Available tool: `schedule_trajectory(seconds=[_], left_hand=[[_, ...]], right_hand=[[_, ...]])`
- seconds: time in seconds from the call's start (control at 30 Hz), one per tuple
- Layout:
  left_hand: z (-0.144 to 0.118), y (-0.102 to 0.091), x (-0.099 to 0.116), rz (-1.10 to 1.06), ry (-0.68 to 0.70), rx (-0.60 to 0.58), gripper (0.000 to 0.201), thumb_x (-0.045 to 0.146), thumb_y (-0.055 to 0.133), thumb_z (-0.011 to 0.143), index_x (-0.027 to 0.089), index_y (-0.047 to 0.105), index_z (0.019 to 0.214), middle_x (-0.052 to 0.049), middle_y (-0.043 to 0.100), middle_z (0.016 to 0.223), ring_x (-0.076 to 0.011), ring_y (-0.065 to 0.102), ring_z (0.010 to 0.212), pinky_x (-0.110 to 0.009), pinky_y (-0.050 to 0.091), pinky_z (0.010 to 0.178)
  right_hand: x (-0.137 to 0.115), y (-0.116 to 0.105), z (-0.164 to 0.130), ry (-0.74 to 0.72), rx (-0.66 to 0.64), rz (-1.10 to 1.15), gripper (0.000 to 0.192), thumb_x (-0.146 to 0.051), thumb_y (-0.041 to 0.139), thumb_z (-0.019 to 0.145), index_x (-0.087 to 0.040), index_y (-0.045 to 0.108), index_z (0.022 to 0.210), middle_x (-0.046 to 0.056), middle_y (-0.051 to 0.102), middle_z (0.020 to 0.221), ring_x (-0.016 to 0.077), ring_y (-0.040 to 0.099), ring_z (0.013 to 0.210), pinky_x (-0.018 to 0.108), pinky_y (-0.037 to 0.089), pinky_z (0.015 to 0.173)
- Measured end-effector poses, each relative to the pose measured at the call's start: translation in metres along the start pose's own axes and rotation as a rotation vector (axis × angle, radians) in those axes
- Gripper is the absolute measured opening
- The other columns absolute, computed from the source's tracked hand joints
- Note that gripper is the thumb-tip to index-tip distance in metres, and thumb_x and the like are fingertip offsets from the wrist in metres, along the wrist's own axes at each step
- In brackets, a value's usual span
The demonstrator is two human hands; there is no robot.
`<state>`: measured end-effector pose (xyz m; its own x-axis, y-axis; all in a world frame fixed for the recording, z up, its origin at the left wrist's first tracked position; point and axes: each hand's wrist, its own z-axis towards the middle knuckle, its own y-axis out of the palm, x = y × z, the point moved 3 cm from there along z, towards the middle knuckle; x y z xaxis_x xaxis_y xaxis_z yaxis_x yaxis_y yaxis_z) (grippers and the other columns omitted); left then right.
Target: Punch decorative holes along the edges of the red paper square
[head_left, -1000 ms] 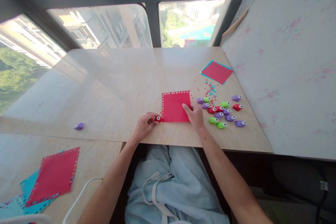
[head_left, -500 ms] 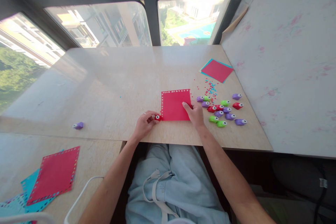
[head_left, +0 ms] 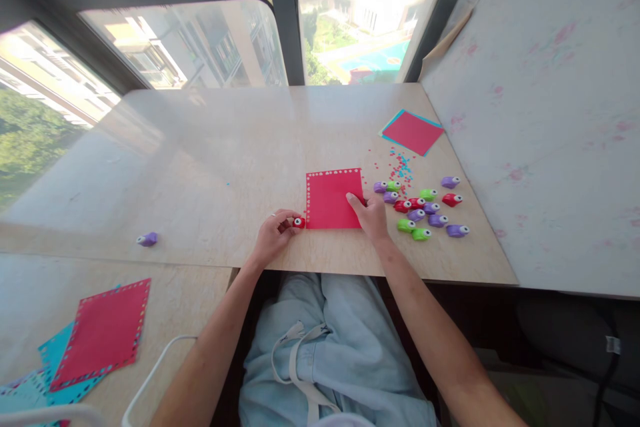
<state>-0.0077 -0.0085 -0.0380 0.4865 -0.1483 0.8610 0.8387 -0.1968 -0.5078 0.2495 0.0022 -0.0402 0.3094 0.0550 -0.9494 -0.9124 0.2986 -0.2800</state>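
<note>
Head view: left hand [head_left: 273, 235] pinches a small red paper punch [head_left: 299, 221] at the near-left corner of the red paper square [head_left: 331, 199], as a second ago. Right hand [head_left: 371, 215] presses the sheet's right edge, fingers flat, perhaps covering another punch. Nothing shifts; punching at this corner looks ongoing. Spare punches [head_left: 423, 208] lie just right.

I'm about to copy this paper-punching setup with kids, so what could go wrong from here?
The red paper is pinned only by the right hand on one edge, so it might swivel as the left hand works the small red punch at the opposite corner, spoiling the hole row. The loose punches crowd the right wrist and could get knocked away. The confetti could scatter further.
</note>
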Motion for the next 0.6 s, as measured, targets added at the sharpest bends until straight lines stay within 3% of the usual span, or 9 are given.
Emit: schedule_trajectory(seconds=[0.3,0.6], left_hand=[[0.0002,0.0002,-0.0008,-0.049,0.034,0.008,0.020,0.025,0.068,0.076,0.020,0.070,0.095,-0.002,0.064,0.086,-0.0115,0.054,0.066,-0.023,0.042,0.060],[-0.0002,0.0002,-0.0008,-0.047,0.039,0.013,0.020,0.023,0.068,0.077,0.020,0.071,0.096,-0.002,0.064,0.085,-0.0114,0.054,0.066,-0.023,0.042,0.059]], right_hand=[[0.0031,-0.0003,0.0004,-0.004,0.018,-0.018,0.033,-0.046,0.058,0.085,-0.019,0.055,0.065,-0.001,0.053,0.062,0.0152,0.046,0.060,0.028,0.036,0.059],[-0.0001,-0.0002,0.0000,-0.015,0.018,-0.032,0.033,-0.046,0.058,0.085,-0.019,0.055,0.065,-0.001,0.053,0.062,0.0150,0.047,0.060,0.028,0.036,0.059]])
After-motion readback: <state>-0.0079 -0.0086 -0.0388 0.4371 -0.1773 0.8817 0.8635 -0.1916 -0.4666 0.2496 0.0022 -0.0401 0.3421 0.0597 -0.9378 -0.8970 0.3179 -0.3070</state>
